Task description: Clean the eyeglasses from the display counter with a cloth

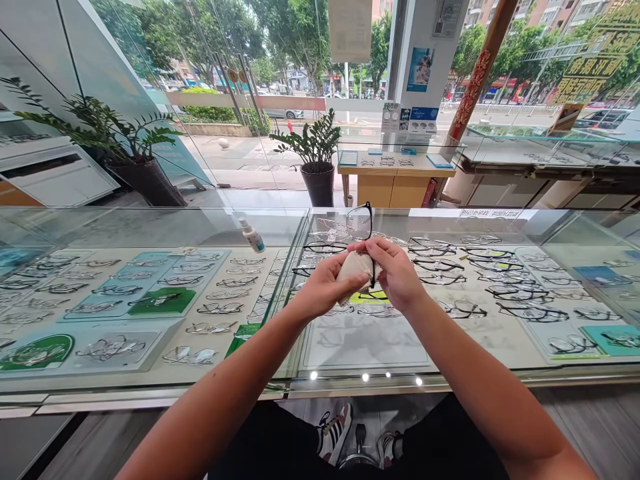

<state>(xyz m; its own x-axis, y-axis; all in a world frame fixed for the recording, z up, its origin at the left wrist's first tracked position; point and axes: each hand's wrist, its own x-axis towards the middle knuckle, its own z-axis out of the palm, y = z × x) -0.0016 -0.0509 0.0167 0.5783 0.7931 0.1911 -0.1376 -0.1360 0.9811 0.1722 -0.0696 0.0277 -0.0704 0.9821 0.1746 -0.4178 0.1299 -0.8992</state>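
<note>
A pair of black-framed eyeglasses is held up on end above the glass counter, one lens upward and the other lens hidden by a cloth and fingers. My left hand is closed on a beige cleaning cloth, which wraps the lower part of the glasses. With its fingers pinched at the middle of the frame, my right hand grips the eyeglasses. On the counter top to the left stands a small white spray bottle with a blue-green label.
Under the glass of the display counter lie rows of eyeglasses on trays. Beyond it are a potted plant, a second plant, and a small wooden display stand by the window.
</note>
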